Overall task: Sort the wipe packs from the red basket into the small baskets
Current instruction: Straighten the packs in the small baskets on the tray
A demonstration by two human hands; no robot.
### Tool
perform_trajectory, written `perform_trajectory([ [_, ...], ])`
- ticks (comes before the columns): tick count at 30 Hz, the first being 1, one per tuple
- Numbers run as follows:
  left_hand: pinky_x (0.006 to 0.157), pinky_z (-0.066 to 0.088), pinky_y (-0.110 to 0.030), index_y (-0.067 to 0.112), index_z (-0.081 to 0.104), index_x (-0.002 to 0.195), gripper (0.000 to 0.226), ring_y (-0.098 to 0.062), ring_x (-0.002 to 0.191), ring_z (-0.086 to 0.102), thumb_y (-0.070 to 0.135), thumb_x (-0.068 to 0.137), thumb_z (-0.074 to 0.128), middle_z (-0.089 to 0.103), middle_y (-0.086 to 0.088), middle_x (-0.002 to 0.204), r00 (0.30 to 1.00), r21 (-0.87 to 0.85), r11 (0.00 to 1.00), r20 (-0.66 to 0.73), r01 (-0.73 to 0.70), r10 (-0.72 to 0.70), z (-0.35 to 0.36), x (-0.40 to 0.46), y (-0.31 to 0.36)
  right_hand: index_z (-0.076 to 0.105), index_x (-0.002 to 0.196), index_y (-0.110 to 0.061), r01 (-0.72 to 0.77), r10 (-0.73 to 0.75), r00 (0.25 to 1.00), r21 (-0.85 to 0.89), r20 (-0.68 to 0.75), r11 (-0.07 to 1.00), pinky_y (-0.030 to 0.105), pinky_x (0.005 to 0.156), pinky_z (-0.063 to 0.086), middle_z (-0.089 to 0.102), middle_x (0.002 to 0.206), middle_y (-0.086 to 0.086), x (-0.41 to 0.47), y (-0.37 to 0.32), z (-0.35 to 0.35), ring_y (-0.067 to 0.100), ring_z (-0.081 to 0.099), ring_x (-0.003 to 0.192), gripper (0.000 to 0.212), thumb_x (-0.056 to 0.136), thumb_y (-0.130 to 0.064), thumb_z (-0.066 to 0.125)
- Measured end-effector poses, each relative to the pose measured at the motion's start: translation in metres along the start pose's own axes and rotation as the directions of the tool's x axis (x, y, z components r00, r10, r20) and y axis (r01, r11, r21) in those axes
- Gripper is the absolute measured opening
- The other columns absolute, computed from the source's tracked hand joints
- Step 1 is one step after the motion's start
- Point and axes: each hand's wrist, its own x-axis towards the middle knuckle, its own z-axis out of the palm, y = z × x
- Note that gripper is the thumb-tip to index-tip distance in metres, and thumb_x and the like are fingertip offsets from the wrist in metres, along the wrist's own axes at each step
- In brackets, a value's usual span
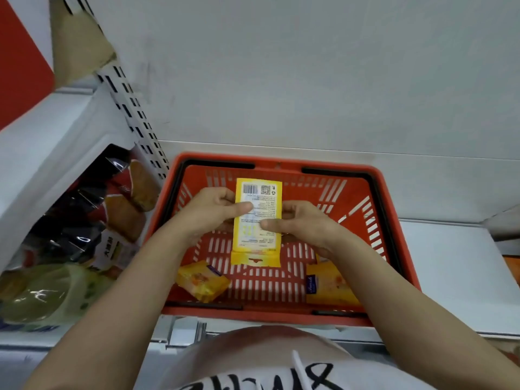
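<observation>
A red basket (394, 249) stands on a white shelf in front of me. Above its middle I hold a flat yellow wipe pack (257, 229) upright, its printed back with barcode facing me. My left hand (209, 212) grips its left edge, thumb across the label. My right hand (301, 223) grips its right edge, thumb on the front. Two more yellow wipe packs lie on the basket floor: one at the near left (202, 281), one at the near right (330, 284). No small baskets are in view.
Bagged snacks and bread (123, 209) and a pale green pack (47, 294) fill the shelf section to the left, behind a white perforated upright (132, 108). The white back panel (309, 80) rises behind the basket. Bare shelf (450, 263) lies to the right.
</observation>
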Motion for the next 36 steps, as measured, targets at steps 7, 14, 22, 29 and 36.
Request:
perform_trajectory([
  [7,0.113,0.033,-0.038,0.026,0.052,0.140,0.085,-0.019,0.137,0.042,0.078,0.073,0.056,0.044,0.004,0.150,0.860,0.841,0.526,0.174,0.123,-0.480,-0.019,-0.001,-0.016,0.070,0.093,-0.007,-0.086,0.080,0.980,-0.026,-0.182,0.996,0.025,0.054,0.056,0.078,0.084,0.003,-0.010,0.001,-0.022,0.019,0.076,0.074,0.030,0.081,-0.031,0.081],
  [14,0.110,0.041,-0.044,0.015,0.038,0.150,0.100,-0.028,0.136,0.043,0.071,0.074,0.067,0.036,-0.004,0.156,0.707,0.838,0.436,0.088,0.328,-0.701,-0.002,0.020,-0.046,0.071,0.096,-0.007,-0.075,0.061,0.985,-0.078,-0.163,0.994,0.025,0.055,0.057,0.078,0.084,0.002,-0.016,0.002,-0.018,0.018,0.076,0.076,0.032,0.081,-0.033,0.080],
  [22,0.105,0.044,-0.040,0.011,0.043,0.144,0.104,-0.029,0.128,0.050,0.069,0.065,0.077,0.045,-0.006,0.150,0.761,0.955,0.215,-0.016,0.203,-0.649,0.020,0.031,-0.068,0.071,0.098,-0.008,-0.096,0.080,0.976,-0.069,-0.204,0.993,0.026,0.057,0.057,0.078,0.085,0.001,-0.022,0.004,-0.025,0.018,0.076,0.076,0.033,0.080,-0.034,0.080],
  [29,0.085,0.050,-0.032,0.006,0.058,0.126,0.072,-0.023,0.113,0.062,0.044,0.071,0.085,0.061,-0.001,0.126,0.918,0.429,0.830,0.006,0.356,-0.397,0.000,0.022,-0.035,0.069,0.095,-0.010,-0.070,0.081,0.943,0.047,-0.322,0.996,0.029,0.058,0.058,0.078,0.087,0.003,-0.031,0.008,-0.034,0.019,0.076,0.077,0.029,0.082,-0.035,0.078],
  [36,0.067,0.058,-0.030,0.017,0.067,0.105,0.017,-0.015,0.078,0.073,0.029,0.092,0.066,0.075,-0.004,0.096,0.976,-0.429,0.901,-0.165,0.061,-0.144,0.021,-0.006,0.001,0.058,0.097,-0.013,0.024,0.014,0.805,0.057,-0.593,0.998,0.043,0.055,0.060,0.074,0.087,0.010,-0.023,-0.001,-0.002,0.025,0.073,0.066,0.034,0.080,-0.036,0.078],
])
